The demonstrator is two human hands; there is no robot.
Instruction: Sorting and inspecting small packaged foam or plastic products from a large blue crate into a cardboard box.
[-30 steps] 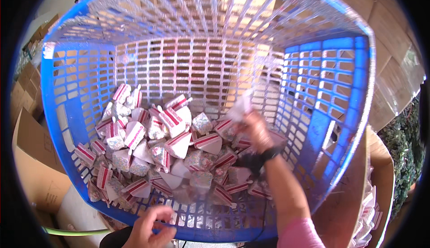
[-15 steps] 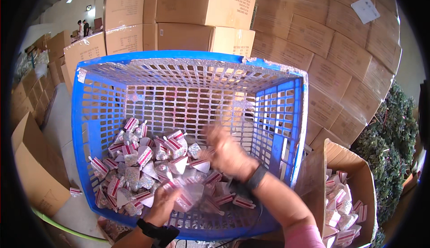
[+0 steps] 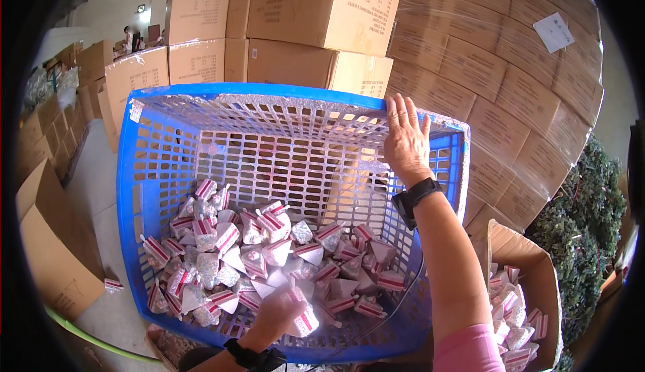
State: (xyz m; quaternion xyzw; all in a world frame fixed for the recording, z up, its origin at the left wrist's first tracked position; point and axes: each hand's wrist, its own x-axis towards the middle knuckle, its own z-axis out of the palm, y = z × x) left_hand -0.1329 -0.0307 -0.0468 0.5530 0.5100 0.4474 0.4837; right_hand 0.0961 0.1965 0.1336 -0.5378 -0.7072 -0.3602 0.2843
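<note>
A big blue plastic basket (image 3: 125, 190) with slatted walls takes up the middle of the view, tilted toward me. Inside, over its lower part, lie many small glittery white wedge-shaped pieces (image 3: 208, 269) with pink-red striped bands, some with little loops. My left hand (image 3: 277, 318), low in the basket, is closed around one such striped wedge (image 3: 302, 315); motion blurs it. My right hand (image 3: 407, 137) rests on the basket's far rim towards the right, fingers stretched out over the edge and holding no piece. Black bands circle both wrists.
An open carton (image 3: 524, 244) of similar wedges stands at the lower right. Another open carton (image 3: 60, 258) is at the left, near a stray wedge (image 3: 113, 284). Stacked cartons (image 3: 295, 12) and a wrapped pallet (image 3: 497, 83) rise behind; green foliage (image 3: 584, 204) is at right.
My right hand has moved up and away from the pile to the basket's far rim. The left hand has shifted slightly right with a wedge. More wedges show at the pile's right.
</note>
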